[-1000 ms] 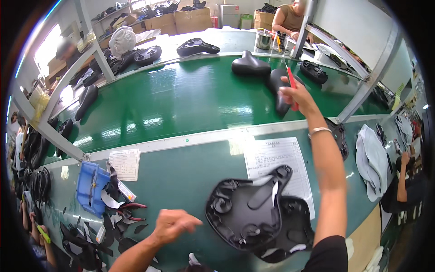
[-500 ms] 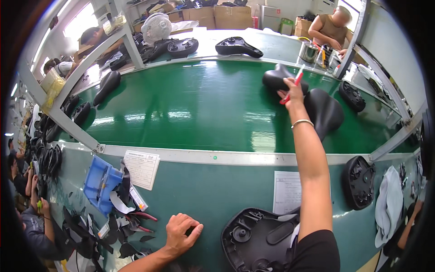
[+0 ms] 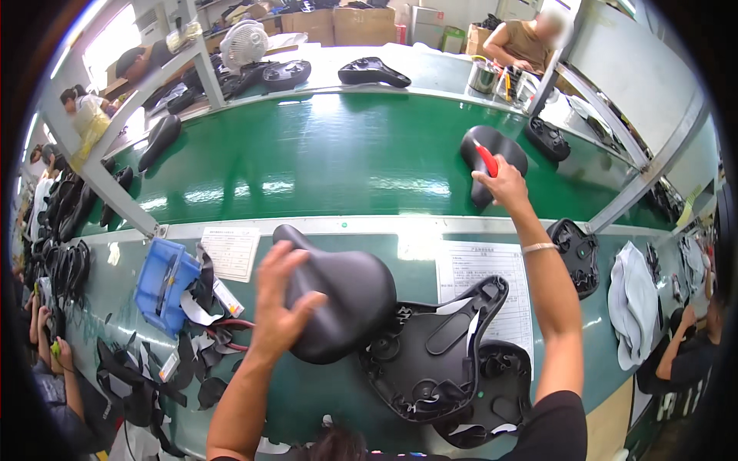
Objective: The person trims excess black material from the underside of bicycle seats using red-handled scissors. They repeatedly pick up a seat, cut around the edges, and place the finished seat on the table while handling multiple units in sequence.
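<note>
A black bicycle saddle (image 3: pixel 346 296) sits at an angle over the near bench, smooth top up. My left hand (image 3: pixel 280 303) is at its left side, slightly blurred, fingers spread and thumb across the cover. Over the green belt, my right hand (image 3: pixel 503 186) is closed round a red-handled tool (image 3: pixel 487 160) with a pale tip. It overlaps another black saddle (image 3: pixel 503 142); whether the fingers touch that saddle I cannot tell. Two upturned saddles, one larger (image 3: pixel 419 353) and one behind it (image 3: pixel 500 399), lie overlapping on the bench, their ribbed undersides showing.
A blue bin (image 3: pixel 163 288), pliers-like red handles (image 3: pixel 234 334) and black scraps (image 3: pixel 127 384) crowd the left. Printed sheets (image 3: pixel 231 250) lie on the bench. An upturned saddle (image 3: pixel 575 257) and pale covers (image 3: pixel 636 307) are at right. Metal posts (image 3: pixel 653 180) frame the belt; co-workers sit around.
One saddle has come from the belt to the bench, beside my raised left hand. My right hand still holds the red-handled tool, now by the other saddle. The view has shifted.
</note>
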`<action>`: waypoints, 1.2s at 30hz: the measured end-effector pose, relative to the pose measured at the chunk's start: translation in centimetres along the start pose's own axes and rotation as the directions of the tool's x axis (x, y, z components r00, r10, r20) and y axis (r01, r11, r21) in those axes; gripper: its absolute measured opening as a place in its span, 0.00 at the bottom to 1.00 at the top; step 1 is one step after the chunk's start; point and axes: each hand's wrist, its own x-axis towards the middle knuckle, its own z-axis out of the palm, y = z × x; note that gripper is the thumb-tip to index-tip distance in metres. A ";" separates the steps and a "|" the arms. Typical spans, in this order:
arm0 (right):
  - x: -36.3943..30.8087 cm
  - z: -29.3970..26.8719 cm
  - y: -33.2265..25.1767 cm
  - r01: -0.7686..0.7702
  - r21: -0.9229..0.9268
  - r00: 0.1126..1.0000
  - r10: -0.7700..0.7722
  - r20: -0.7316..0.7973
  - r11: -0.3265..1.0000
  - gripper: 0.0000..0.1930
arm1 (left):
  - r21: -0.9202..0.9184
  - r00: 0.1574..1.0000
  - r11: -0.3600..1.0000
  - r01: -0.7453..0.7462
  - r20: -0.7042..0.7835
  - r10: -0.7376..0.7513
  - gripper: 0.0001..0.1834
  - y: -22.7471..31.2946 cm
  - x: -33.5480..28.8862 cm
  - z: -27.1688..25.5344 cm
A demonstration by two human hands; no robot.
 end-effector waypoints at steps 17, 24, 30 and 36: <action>-23.3 -13.4 1.0 -0.026 0.195 0.987 -0.005 0.158 0.980 0.16 | 0.099 0.937 0.933 -0.347 -0.010 0.349 0.40 0.3 -5.4 -3.5; -37.3 -7.6 -4.9 -0.169 0.735 0.986 0.101 0.136 0.657 0.21 | -0.611 0.746 0.733 -0.300 -0.629 -0.219 0.30 0.1 -6.2 -12.8; -42.4 -0.4 -11.7 -0.208 0.891 0.966 -0.058 0.252 0.403 0.15 | -0.304 0.745 0.923 -0.235 0.553 0.372 0.27 6.4 -6.0 -14.8; -43.6 4.7 -14.0 -0.155 0.820 0.971 -0.070 0.230 0.551 0.16 | -0.175 0.970 0.956 -0.234 0.030 0.242 0.12 5.1 -12.6 -11.5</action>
